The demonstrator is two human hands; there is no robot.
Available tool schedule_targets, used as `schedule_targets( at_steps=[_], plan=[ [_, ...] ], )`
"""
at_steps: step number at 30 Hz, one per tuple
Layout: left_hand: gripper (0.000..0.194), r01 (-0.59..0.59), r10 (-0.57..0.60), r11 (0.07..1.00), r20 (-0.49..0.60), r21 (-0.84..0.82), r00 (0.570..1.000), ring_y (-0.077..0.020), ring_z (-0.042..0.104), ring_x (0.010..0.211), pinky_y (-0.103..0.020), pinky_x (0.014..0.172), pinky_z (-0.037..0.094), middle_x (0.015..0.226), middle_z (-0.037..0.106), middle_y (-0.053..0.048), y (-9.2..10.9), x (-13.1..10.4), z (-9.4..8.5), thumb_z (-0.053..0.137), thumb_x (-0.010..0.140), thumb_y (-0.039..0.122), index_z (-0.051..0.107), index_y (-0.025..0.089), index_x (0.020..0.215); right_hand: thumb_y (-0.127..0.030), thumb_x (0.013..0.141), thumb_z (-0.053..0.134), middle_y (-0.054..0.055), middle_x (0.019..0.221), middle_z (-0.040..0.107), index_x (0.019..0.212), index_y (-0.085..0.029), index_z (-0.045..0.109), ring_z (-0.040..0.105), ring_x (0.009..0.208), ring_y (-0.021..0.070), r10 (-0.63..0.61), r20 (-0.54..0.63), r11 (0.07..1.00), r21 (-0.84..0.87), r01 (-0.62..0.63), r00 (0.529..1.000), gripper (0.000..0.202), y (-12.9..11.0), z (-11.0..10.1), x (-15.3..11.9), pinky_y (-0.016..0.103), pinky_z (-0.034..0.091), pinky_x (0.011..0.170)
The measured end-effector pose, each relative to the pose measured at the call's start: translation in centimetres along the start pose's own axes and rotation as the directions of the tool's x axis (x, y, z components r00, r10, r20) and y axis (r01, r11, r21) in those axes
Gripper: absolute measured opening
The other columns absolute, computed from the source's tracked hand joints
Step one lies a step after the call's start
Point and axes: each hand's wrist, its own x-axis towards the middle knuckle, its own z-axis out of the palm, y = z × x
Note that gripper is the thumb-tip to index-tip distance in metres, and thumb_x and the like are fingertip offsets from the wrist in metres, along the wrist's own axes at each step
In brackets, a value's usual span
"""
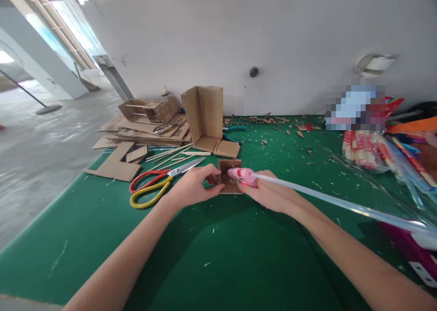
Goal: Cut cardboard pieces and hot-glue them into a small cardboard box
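Observation:
A small cardboard box (233,188) with its inside showing sits on the green table in front of me. My left hand (196,183) pinches the box's left wall between thumb and fingers. In my right hand (268,195) is a pink hot glue gun (246,176), its nozzle pointing left into the box. A long clear glue stick (317,201) runs out of the gun's back toward the right edge. Part of the gun's grip is hidden by my fingers. Scissors (172,173) with red and yellow handles lie beside my left hand.
Behind the box stands a taller folded cardboard piece (210,110). Cardboard sheets (136,133) and thin wooden sticks (167,155) lie at left. Bagged chopsticks (363,149) and a purple power strip (406,247) are at right. Scraps lie near the wall.

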Motion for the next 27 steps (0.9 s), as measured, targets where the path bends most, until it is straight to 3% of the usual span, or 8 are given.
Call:
schedule_targets(
  at_steps=[3, 7, 12, 16, 22, 24, 27],
  plan=[
    [0.017, -0.003, 0.003, 1.0, 0.008, 0.0, 1.0, -0.0124, 0.063, 0.067, -0.024, 0.063, 0.049, 0.073, 0.064, 0.002, 0.0, 0.0, -0.1, 0.061, 0.08, 0.033, 0.054, 0.021, 0.09, -0.034, 0.089, 0.047, 0.002, 0.091, 0.071, 0.111, -0.029, 0.066, 0.063, 0.07, 0.0175, -0.009, -0.018, 1.0, 0.015, 0.009, 1.0, 0.03, 0.3, -0.1, -0.4, 0.024, 0.044, 0.058],
    [0.017, 0.006, -0.006, 1.0, 0.018, -0.005, 1.0, -0.0125, 0.064, 0.067, -0.024, 0.063, 0.049, 0.074, 0.064, 0.002, 0.1, 0.0, -0.3, 0.061, 0.08, 0.033, 0.054, 0.021, 0.09, -0.038, 0.09, 0.045, 0.001, 0.086, 0.072, 0.114, -0.03, 0.065, 0.06, 0.06, 0.0151, 0.053, -0.001, 0.998, 0.038, -0.052, 0.999, 0.032, 0.7, -0.5, -0.8, 0.023, 0.043, 0.052],
    [0.016, 0.014, -0.014, 1.0, 0.027, -0.014, 1.0, -0.0125, 0.064, 0.068, -0.024, 0.064, 0.049, 0.074, 0.064, 0.001, 0.1, 0.1, -0.3, 0.061, 0.08, 0.032, 0.054, 0.02, 0.089, -0.039, 0.091, 0.044, 0.001, 0.095, 0.071, 0.12, -0.032, 0.062, 0.06, 0.063, 0.0142, 0.08, 0.007, 0.996, 0.037, -0.08, 0.997, 0.035, 0.5, -1.1, -1.3, 0.021, 0.043, 0.051],
    [0.018, 0.028, -0.028, 1.0, 0.03, -0.013, 0.999, -0.0124, 0.064, 0.068, -0.024, 0.064, 0.049, 0.074, 0.065, 0.001, 0.1, -0.1, -0.3, 0.061, 0.08, 0.034, 0.054, 0.02, 0.09, -0.041, 0.091, 0.04, 0.0, 0.075, 0.069, 0.123, -0.029, 0.06, 0.05, 0.044, 0.0096, 0.153, 0.038, 0.988, 0.013, -0.154, 0.987, 0.039, 0.2, -1.7, -1.7, 0.021, 0.038, 0.045],
    [0.02, 0.032, -0.032, 0.999, 0.026, -0.014, 0.999, -0.0125, 0.064, 0.068, -0.024, 0.064, 0.05, 0.074, 0.066, 0.001, 0.1, -0.1, -0.3, 0.062, 0.079, 0.033, 0.054, 0.02, 0.091, -0.044, 0.09, 0.04, -0.002, 0.054, 0.057, 0.118, -0.027, 0.064, 0.045, 0.039, 0.0107, 0.229, 0.037, 0.969, -0.109, -0.224, 0.973, 0.04, -0.4, -2.6, -1.8, 0.022, 0.034, 0.04],
    [0.02, 0.031, -0.03, 0.999, 0.027, -0.014, 0.999, -0.0125, 0.065, 0.068, -0.024, 0.064, 0.05, 0.074, 0.066, 0.001, 0.0, -0.1, -0.3, 0.062, 0.079, 0.033, 0.054, 0.02, 0.091, -0.042, 0.09, 0.041, 0.0, 0.06, 0.06, 0.12, -0.028, 0.063, 0.046, 0.04, 0.0103, 0.216, 0.036, 0.969, -0.129, -0.21, 0.976, 0.039, -0.5, -2.9, -1.9, 0.022, 0.034, 0.04],
    [0.02, 0.036, -0.035, 0.999, 0.031, -0.019, 0.999, -0.0126, 0.064, 0.068, -0.024, 0.064, 0.05, 0.075, 0.066, 0.001, -0.1, 0.0, -0.3, 0.062, 0.079, 0.033, 0.053, 0.02, 0.091, -0.039, 0.09, 0.041, 0.001, 0.086, 0.068, 0.126, -0.033, 0.057, 0.048, 0.041, 0.0071, 0.168, 0.048, 0.982, -0.099, -0.163, 0.985, 0.039, -0.5, -3.4, -2.1, 0.02, 0.037, 0.04]
  ],
)
